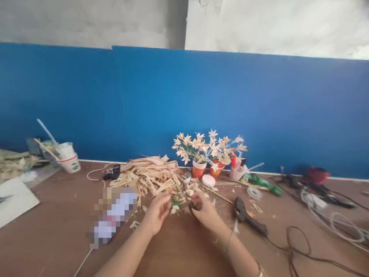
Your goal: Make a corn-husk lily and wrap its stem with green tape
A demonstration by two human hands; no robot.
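Holds two bare hands low over a brown tabletop (170, 254), turned toward each other and apart. Curves the fingers of the left hand (157, 215) just beside a small white-and-green flower (175, 209), in the gap between the hands (cannot tell from here: pinched by the fingertips or merely next to them). Has the right hand (205, 212) curled around a dark object (193, 209), clamped between thumb and fingers but too blurred to name.

Has a loose heap of pale strips (152, 175) beyond the left hand, with scraps strewn toward the right. Faces, past the right end of the heap, a spread of pale star-shaped flowers (197, 143) over orange pots (198, 171), with a round white lid (208, 181) in front.

Has a black glue gun (250, 219) to the right of the right forearm, with a dark cable (292, 250) looping away; farther back, a roll of tape (254, 193) and a green bundle (263, 184). Has a white cup (69, 158) well off to the left, near a white sheet (15, 200). Faces a blue panel (184, 96) along the back.
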